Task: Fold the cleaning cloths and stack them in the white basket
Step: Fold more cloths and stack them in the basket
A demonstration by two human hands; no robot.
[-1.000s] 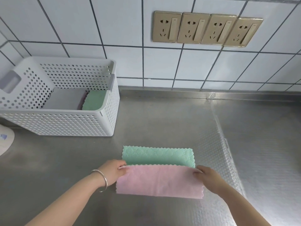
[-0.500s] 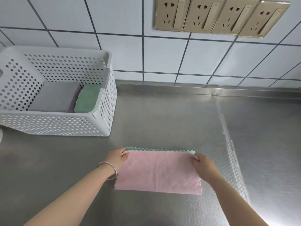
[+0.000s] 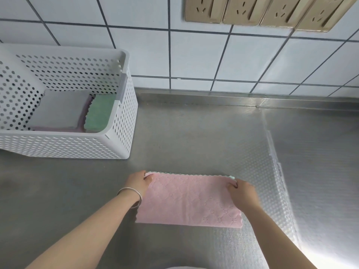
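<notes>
Two hands pinch the far corners of a pink cleaning cloth (image 3: pixel 189 200) that lies folded on the steel counter (image 3: pixel 194 133). The left hand (image 3: pixel 138 182) has its fingers curled onto the far-left corner; the right hand (image 3: pixel 241 192) grips the far-right corner in the same way, fingertips tucked over the scalloped edge. The folded edge runs along the near side, and a thin strip of mint green shows along the far edge and at the far-right corner, under the pink face. A silver bangle (image 3: pixel 132 197) circles the left wrist.

Beyond the cloth, to the left and well apart from it, stands the white basket (image 3: pixel 120 133), perforated on all sides and set near the wall. Inside it lie folded cloths: a grey cloth (image 3: pixel 60 108) on top at the left with a pinkish layer showing beneath its edge, and a green cloth (image 3: pixel 100 111) beside it at the right. A clear textured mat (image 3: pixel 268 181) covers the counter under and to the right of the right hand. Four gold wall sockets (image 3: pixel 262 11) sit on the white tiled wall (image 3: pixel 194 55) behind.
</notes>
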